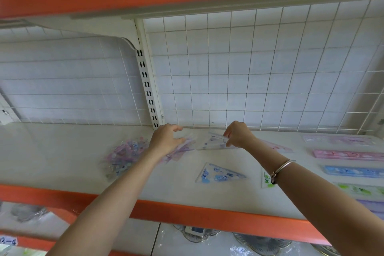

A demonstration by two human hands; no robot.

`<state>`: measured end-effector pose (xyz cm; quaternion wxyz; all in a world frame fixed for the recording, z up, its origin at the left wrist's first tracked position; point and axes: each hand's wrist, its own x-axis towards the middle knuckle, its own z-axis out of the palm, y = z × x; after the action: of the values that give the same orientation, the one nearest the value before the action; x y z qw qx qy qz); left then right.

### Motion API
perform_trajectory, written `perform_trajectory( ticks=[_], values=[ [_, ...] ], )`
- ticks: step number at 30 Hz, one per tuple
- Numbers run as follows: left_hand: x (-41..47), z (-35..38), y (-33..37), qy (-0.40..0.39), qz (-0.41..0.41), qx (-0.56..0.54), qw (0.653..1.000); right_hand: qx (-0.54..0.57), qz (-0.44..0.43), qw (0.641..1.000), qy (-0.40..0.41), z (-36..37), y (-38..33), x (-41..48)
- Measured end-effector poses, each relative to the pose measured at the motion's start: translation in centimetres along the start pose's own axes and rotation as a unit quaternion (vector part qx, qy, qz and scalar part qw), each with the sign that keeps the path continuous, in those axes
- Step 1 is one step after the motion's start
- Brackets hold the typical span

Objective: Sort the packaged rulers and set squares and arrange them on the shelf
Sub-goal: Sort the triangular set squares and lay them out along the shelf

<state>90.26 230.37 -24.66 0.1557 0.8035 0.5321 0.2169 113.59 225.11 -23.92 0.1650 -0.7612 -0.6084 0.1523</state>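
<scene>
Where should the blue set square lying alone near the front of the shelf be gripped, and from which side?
The blue set square lies flat on the shelf, apart from the other packs, with its long edge towards the person. So it is probably best taken by that long edge, coming in from the open front: fingers tip the edge up, then pinch it.

The pile of packets (122, 156) is blurred and partly under the left hand (166, 139), print on the clear set square (214, 141) pinched by the right hand (236, 134) is unreadable, the right forearm (307, 183) covers most of the green set square (267, 178), and the right edge crops the purple ruler (372, 207).
</scene>
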Motion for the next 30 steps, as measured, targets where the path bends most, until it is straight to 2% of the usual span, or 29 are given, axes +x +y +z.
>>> perform_trajectory(
  ticks=[5,10,14,19,30],
  values=[
    [0.2,-0.1,-1.4,-0.067,-0.001,0.076,0.995,-0.027,0.011,0.999,-0.026,0.7,-0.1,1.0],
    [0.6,0.4,-2.4,-0.129,-0.033,0.097,0.986,-0.027,0.02,0.999,-0.037,0.9,0.0,1.2],
    [0.5,0.5,-2.3,-0.117,-0.038,0.071,0.99,-0.027,0.018,0.999,-0.036,1.2,0.1,1.0],
    [0.4,0.4,-1.9,-0.096,-0.035,0.068,0.992,0.043,0.005,0.999,0.027,1.7,-0.3,0.5],
    [0.3,0.0,-1.0,-0.029,-0.046,-0.073,0.996,0.109,-0.058,0.991,0.05,1.5,-2.1,-1.4]
  ],
)
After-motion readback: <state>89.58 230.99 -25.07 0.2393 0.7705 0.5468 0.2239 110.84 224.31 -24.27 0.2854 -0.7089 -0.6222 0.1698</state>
